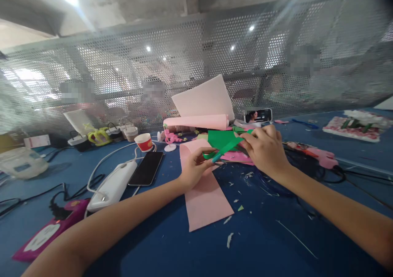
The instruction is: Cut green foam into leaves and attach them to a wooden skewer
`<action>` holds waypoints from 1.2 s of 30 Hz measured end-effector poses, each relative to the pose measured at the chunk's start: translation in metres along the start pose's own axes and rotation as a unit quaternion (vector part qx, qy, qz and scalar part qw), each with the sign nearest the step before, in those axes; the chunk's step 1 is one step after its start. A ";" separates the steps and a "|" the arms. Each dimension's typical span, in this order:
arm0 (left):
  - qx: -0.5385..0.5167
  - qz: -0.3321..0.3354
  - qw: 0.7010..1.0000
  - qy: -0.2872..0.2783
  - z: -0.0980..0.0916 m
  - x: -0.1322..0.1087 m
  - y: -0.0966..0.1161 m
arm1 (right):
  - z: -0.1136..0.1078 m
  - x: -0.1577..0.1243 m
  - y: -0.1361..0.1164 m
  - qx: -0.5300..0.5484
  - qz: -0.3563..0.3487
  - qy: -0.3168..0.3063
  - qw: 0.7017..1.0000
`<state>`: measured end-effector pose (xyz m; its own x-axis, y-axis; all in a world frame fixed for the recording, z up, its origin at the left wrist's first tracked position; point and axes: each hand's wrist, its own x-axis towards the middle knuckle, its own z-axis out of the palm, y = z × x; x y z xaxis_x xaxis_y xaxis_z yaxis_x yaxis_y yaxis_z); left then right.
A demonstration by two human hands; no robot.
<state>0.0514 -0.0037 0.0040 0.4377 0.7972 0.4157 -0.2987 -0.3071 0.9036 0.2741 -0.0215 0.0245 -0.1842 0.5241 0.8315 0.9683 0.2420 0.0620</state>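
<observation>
A narrow green strip [229, 146], like paper or felt, stretches between both hands above the table. Its lower left end, looking bluish near the fingertips, is pinched in my left hand [195, 168]. My right hand [269, 149] is closed on the upper right end, its fingers bent over it. Just behind the strip is a wider green sheet [217, 137], partly covered by the strip and my right hand. Beneath my left hand lies a pale pink sheet [208, 205], flat at the front and curled at its far end.
Left of the hands are a black phone [147, 168], a white power strip [113, 185], a paper cup [143, 142] and a magenta packet [52, 232]. A pink glue gun [322, 156] with a cord lies right. A rolled pink sheet [196, 121] sits behind. Scraps dot the blue table [264, 244].
</observation>
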 end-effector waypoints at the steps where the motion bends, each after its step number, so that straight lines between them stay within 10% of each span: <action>1: -0.006 -0.002 1.000 -0.003 0.000 0.000 0.001 | -0.002 0.001 -0.001 -0.022 0.000 0.002 1.000; 6: 0.026 0.021 0.999 0.016 -0.002 -0.001 0.002 | -0.007 0.004 -0.008 -0.008 -0.038 0.014 0.999; 13: 0.112 0.105 0.988 -0.014 -0.005 0.005 0.018 | -0.006 0.003 -0.023 0.301 -0.027 -0.127 0.945; 23: 0.140 0.092 0.985 0.048 -0.011 0.002 0.004 | 0.008 -0.019 -0.055 0.624 0.200 -0.450 0.607; 36: 0.267 0.182 0.943 0.080 -0.022 0.007 -0.008 | 0.013 -0.016 -0.039 0.702 0.235 -0.514 0.432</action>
<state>0.0381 0.0156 -0.0031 0.2422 0.6434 0.7262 0.0838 -0.7595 0.6451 0.2368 -0.0283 0.0016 -0.7003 0.6956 -0.1602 0.0150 -0.2100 -0.9776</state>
